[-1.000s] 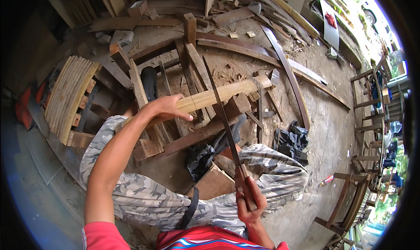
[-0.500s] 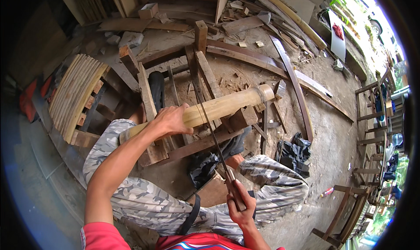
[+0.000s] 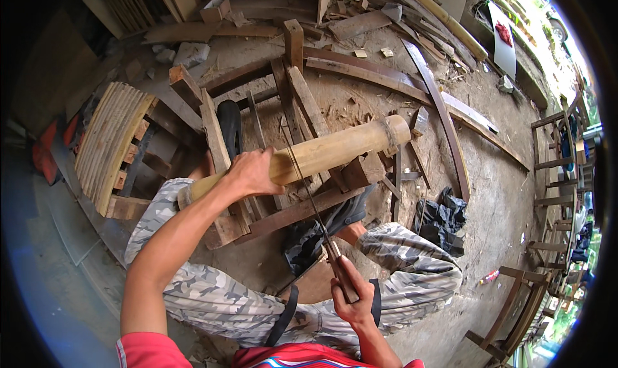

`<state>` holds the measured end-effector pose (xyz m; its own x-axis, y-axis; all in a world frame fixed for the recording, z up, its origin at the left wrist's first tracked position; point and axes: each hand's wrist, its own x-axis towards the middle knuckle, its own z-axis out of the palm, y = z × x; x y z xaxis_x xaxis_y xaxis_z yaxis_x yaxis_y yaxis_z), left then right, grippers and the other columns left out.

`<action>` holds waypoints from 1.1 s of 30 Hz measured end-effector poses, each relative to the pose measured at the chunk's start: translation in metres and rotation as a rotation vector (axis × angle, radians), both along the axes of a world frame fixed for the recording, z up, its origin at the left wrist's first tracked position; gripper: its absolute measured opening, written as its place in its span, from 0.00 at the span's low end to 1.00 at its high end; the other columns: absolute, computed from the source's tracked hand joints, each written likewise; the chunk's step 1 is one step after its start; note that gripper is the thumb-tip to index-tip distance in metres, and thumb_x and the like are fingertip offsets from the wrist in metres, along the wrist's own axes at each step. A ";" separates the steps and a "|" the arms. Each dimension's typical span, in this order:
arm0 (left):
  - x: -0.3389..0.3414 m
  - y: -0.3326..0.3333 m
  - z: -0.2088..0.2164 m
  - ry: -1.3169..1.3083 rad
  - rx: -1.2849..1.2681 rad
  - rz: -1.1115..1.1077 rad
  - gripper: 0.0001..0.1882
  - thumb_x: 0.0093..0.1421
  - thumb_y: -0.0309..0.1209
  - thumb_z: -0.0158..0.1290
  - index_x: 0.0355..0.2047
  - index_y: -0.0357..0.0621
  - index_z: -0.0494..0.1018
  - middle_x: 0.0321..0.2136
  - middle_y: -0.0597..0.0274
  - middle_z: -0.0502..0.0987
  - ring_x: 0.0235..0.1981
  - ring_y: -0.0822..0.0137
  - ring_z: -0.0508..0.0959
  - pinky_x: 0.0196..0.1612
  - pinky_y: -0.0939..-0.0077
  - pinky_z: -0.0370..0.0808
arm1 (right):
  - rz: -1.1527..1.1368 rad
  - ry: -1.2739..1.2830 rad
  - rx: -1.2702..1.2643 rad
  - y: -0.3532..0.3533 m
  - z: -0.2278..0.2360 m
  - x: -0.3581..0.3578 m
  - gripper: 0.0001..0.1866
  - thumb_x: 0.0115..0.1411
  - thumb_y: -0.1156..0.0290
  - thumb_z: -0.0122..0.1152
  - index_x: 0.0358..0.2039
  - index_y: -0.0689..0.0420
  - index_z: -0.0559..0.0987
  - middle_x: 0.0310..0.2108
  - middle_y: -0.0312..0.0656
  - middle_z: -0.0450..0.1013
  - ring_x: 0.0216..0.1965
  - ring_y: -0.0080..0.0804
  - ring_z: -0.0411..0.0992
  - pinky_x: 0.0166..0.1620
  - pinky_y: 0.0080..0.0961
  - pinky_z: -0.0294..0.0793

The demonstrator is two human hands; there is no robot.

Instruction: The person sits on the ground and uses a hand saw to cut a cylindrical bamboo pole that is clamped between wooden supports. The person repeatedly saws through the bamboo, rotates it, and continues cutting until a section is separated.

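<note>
A thick bamboo pole (image 3: pixel 331 150) lies slantwise across a low wooden frame (image 3: pixel 293 215), its near end over my left thigh. My left hand (image 3: pixel 253 172) is closed over the pole, pressing it from above. In my right hand (image 3: pixel 353 297) is the wooden handle of a handsaw (image 3: pixel 315 210). The saw's long thin blade crosses the bamboo just right of my left hand, with its tip beyond the far side. How deep the blade sits in the bamboo cannot be made out.
A slatted curved wooden piece (image 3: pixel 112 149) stands at the left. Long planks (image 3: pixel 441 120) and scrap wood litter the floor beyond the frame. A black plastic bag (image 3: pixel 443 220) lies to the right, and wooden stools or chairs (image 3: pixel 515 310) line the right side.
The saw has slid a little forward, away from me, across the bamboo. My left hand keeps its hold, and the whole view has shifted slightly.
</note>
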<state>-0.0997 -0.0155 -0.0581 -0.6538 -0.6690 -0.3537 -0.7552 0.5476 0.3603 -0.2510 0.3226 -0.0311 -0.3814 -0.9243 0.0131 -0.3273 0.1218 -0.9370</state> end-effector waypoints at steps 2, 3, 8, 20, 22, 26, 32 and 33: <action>0.000 -0.002 0.002 -0.017 0.036 0.012 0.49 0.36 0.49 0.69 0.52 0.23 0.70 0.32 0.33 0.81 0.36 0.38 0.83 0.46 0.54 0.82 | 0.005 0.019 0.002 0.002 0.006 0.003 0.32 0.53 0.81 0.64 0.61 0.62 0.76 0.36 0.53 0.82 0.33 0.38 0.84 0.40 0.26 0.80; -0.001 -0.004 0.002 -0.033 0.046 0.008 0.49 0.36 0.50 0.69 0.51 0.22 0.70 0.32 0.32 0.80 0.35 0.39 0.83 0.45 0.55 0.82 | 0.008 0.029 0.004 0.005 0.010 0.004 0.32 0.53 0.81 0.64 0.61 0.61 0.75 0.35 0.52 0.82 0.32 0.38 0.84 0.39 0.26 0.80; 0.000 -0.003 0.004 -0.062 0.058 0.014 0.47 0.36 0.50 0.69 0.47 0.19 0.71 0.29 0.33 0.81 0.32 0.42 0.84 0.43 0.57 0.82 | 0.027 -0.002 0.136 0.025 0.043 0.016 0.32 0.54 0.86 0.62 0.62 0.63 0.74 0.43 0.57 0.82 0.39 0.33 0.84 0.44 0.24 0.78; -0.002 -0.001 -0.005 -0.142 0.041 0.005 0.44 0.35 0.51 0.69 0.40 0.21 0.73 0.29 0.32 0.81 0.32 0.40 0.84 0.42 0.58 0.84 | 0.037 -0.072 0.081 -0.066 0.014 0.015 0.32 0.60 0.83 0.58 0.66 0.60 0.70 0.55 0.53 0.78 0.59 0.41 0.76 0.57 0.26 0.73; -0.001 -0.001 -0.005 -0.084 0.030 -0.008 0.44 0.35 0.52 0.69 0.41 0.21 0.73 0.29 0.33 0.81 0.32 0.40 0.84 0.42 0.58 0.84 | 0.085 0.048 0.061 -0.014 0.022 0.010 0.33 0.57 0.85 0.58 0.66 0.63 0.69 0.53 0.56 0.79 0.52 0.42 0.81 0.52 0.25 0.76; 0.002 -0.003 -0.012 -0.050 0.008 -0.007 0.45 0.35 0.51 0.70 0.42 0.20 0.72 0.28 0.33 0.81 0.32 0.40 0.84 0.42 0.56 0.84 | 0.084 0.065 0.080 0.030 0.032 0.003 0.37 0.52 0.86 0.59 0.66 0.57 0.72 0.51 0.55 0.80 0.47 0.45 0.83 0.48 0.27 0.79; -0.005 0.006 -0.004 -0.109 -0.061 -0.034 0.46 0.35 0.50 0.70 0.44 0.21 0.71 0.28 0.30 0.80 0.32 0.40 0.84 0.42 0.55 0.83 | 0.032 -0.115 -0.028 -0.123 -0.004 0.007 0.34 0.57 0.83 0.58 0.66 0.55 0.70 0.54 0.55 0.77 0.52 0.44 0.79 0.52 0.27 0.76; -0.004 0.005 -0.006 -0.131 -0.067 -0.034 0.46 0.35 0.50 0.70 0.44 0.21 0.71 0.29 0.30 0.80 0.32 0.40 0.84 0.42 0.55 0.83 | 0.040 -0.100 -0.040 -0.116 -0.005 0.010 0.33 0.58 0.83 0.57 0.66 0.58 0.70 0.56 0.53 0.77 0.52 0.35 0.79 0.55 0.24 0.74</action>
<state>-0.1037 -0.0104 -0.0644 -0.6279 -0.6720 -0.3927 -0.7738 0.5932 0.2222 -0.2410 0.2066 -0.0365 -0.3452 -0.9384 0.0139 -0.2361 0.0725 -0.9690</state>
